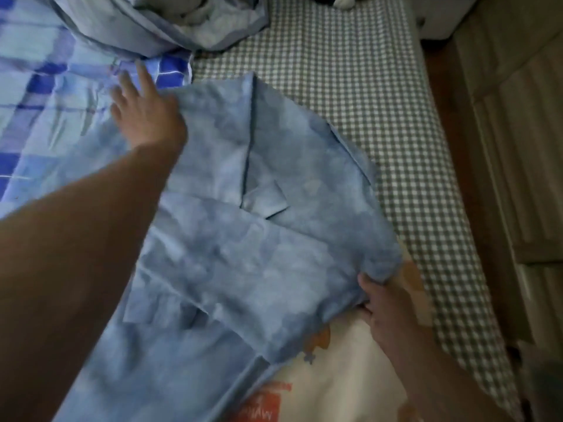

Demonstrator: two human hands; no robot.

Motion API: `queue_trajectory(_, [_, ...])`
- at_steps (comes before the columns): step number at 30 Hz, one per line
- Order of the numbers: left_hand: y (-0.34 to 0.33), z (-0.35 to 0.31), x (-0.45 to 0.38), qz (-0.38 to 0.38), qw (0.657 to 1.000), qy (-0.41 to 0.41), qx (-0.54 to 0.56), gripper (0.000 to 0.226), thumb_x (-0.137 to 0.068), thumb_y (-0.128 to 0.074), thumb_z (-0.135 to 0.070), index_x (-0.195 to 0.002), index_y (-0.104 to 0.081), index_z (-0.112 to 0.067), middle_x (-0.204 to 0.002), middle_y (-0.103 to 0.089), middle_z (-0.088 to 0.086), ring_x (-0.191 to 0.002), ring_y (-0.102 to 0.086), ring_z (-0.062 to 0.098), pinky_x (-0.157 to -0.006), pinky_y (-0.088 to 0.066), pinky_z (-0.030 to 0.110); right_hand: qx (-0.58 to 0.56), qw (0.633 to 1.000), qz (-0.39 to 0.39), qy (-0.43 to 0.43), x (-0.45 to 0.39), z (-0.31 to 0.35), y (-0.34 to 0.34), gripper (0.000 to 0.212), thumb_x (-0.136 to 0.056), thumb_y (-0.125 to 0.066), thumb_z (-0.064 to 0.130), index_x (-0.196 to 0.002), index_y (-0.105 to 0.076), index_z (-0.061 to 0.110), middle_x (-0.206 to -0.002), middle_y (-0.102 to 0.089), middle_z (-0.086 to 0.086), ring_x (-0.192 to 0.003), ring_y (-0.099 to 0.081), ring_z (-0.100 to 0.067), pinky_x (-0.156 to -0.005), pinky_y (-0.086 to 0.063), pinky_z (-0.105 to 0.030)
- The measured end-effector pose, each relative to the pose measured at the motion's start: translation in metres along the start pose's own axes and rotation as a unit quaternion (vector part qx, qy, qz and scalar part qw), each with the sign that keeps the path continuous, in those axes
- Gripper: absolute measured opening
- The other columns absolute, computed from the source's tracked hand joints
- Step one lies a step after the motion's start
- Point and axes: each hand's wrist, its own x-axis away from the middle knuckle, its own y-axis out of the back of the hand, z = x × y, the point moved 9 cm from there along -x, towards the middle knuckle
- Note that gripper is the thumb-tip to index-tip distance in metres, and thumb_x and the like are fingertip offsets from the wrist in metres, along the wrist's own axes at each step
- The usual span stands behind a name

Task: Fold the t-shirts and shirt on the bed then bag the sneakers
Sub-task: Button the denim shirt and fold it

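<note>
The shirt (243, 214), a mottled light-blue garment with a collar and front placket, lies spread on the bed, partly folded, with one panel laid over the body. The right hand (393, 306) grips the shirt's near right corner: the thumb lies on top of the cloth and the fingers are curled under the edge, bunching the fabric there. The left hand (143, 111) rests on the far left edge of the shirt with fingers straight and spread, holding nothing; its fingertips reach past the cloth onto the quilt (45, 102), a blue plaid cover. Directly beneath the right-hand grip lies a white t-shirt (335, 376) with orange and red print, partly covered by the shirt. Beyond the grip, to the right, the gingham sheet (365, 86) shows in grey and white checks. Past the left hand, at the far end, sits a crumpled blue bundle (182, 22) of bedding. Right of the sheet is a wooden floor (451, 147).
</note>
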Motion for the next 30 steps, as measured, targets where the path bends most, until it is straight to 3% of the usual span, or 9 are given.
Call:
queue_trajectory(3, [-0.051,-0.074,0.135,0.127,0.980,-0.149,0.032,0.066,-0.098,-0.041,-0.048,-0.159,-0.029,-0.025,-0.166,-0.020,0.018,-0.151,-0.022,0.040,-0.121,-0.019,0.052,0.063,0.997,-0.035,-0.034,0.033,-0.036,0.032,0.012,-0.092,-0.069,0.008,-0.085,-0.066,0.018,-0.092,-0.071,-0.018,-0.082,-0.067,-0.034,-0.085,-0.057,-0.054])
queue_trajectory(5, [-0.058,-0.072,0.258,0.200,0.959,-0.199,0.041,0.068,-0.096,-0.040,-0.055,-0.158,-0.031,-0.030,-0.167,-0.018,0.015,-0.153,-0.017,0.040,-0.123,-0.015,0.055,0.211,0.961,-0.152,0.093,0.056,-0.011,0.066,0.010,-0.084,-0.072,0.010,-0.079,-0.064,0.015,-0.091,-0.069,-0.021,-0.081,-0.065,-0.037,-0.081,-0.056,-0.054])
queue_trajectory(9, [-0.021,0.023,0.415,0.231,0.953,-0.188,0.051,0.062,-0.092,-0.051,-0.055,-0.144,-0.050,-0.021,-0.150,-0.039,0.017,-0.137,-0.038,0.042,-0.114,-0.031,0.056,0.434,0.840,-0.089,0.312,0.082,0.056,0.037,0.044,-0.093,-0.069,0.017,-0.135,-0.054,0.014,-0.129,-0.056,-0.001,-0.111,-0.054,-0.017,-0.090,-0.040,-0.027])
queue_trajectory(12, [-0.006,0.094,0.448,0.195,0.969,-0.147,0.027,0.054,-0.083,-0.054,-0.053,-0.117,-0.061,-0.013,-0.120,-0.050,0.012,-0.106,-0.053,0.040,-0.091,-0.041,0.052,0.491,0.837,0.066,0.233,0.045,0.046,0.013,0.046,-0.096,-0.067,0.027,-0.138,-0.055,0.014,-0.121,-0.063,0.001,-0.104,-0.061,-0.013,-0.088,-0.050,-0.032])
queue_trajectory(15, [-0.014,0.106,0.452,0.213,0.958,-0.188,0.021,0.041,-0.085,-0.052,-0.049,-0.107,-0.062,-0.016,-0.106,-0.056,0.009,-0.095,-0.053,0.036,-0.081,-0.041,0.048,0.488,0.848,0.112,0.175,0.031,0.043,0.020,0.012,-0.097,-0.066,0.025,-0.088,-0.069,0.017,-0.080,-0.064,0.001,-0.072,-0.061,-0.013,-0.060,-0.051,-0.026])
queue_trajectory(17, [-0.017,0.100,0.451,0.228,0.948,-0.216,0.052,0.029,-0.086,-0.051,-0.040,-0.105,-0.061,-0.021,-0.100,-0.060,0.002,-0.091,-0.056,0.031,-0.076,-0.040,0.043,0.494,0.840,0.135,0.176,0.033,0.045,0.032,0.032,-0.098,-0.065,0.017,-0.066,-0.061,0.020,-0.067,-0.059,0.000,-0.060,-0.058,-0.008,-0.056,-0.049,-0.023])
queue_trajectory(23, [-0.016,0.092,0.464,0.239,0.936,-0.251,0.070,0.029,-0.093,-0.051,-0.045,-0.096,-0.070,-0.024,-0.096,-0.058,-0.002,-0.089,-0.056,0.029,-0.072,-0.045,0.044,0.555,0.807,0.027,0.200,0.036,0.036,0.078,0.011,-0.088,-0.076,0.019,-0.092,-0.076,0.009,-0.119,-0.052,-0.014,-0.105,-0.055,-0.022,-0.093,-0.036,-0.021])
queue_trajectory(26, [0.003,0.117,0.465,0.194,0.971,-0.136,0.020,0.035,-0.091,-0.052,-0.049,-0.107,-0.069,-0.022,-0.109,-0.058,0.006,-0.099,-0.053,0.034,-0.083,-0.043,0.047,0.454,0.854,-0.109,0.230,0.065,0.024,0.081,0.038,-0.086,-0.075,0.029,-0.115,-0.063,0.008,-0.123,-0.055,-0.015,-0.110,-0.058,-0.032,-0.099,-0.047,-0.038])
queue_trajectory(30, [0.031,0.226,0.478,0.125,0.954,0.268,0.044,0.052,-0.086,-0.055,-0.051,-0.121,-0.059,-0.013,-0.125,-0.053,0.025,-0.121,-0.044,0.043,-0.104,-0.034,0.054,0.127,0.979,-0.127,0.100,0.080,-0.033,0.072,0.031,-0.086,-0.069,0.032,-0.100,-0.060,0.006,-0.096,-0.069,-0.015,-0.082,-0.070,-0.029,-0.074,-0.060,-0.046])
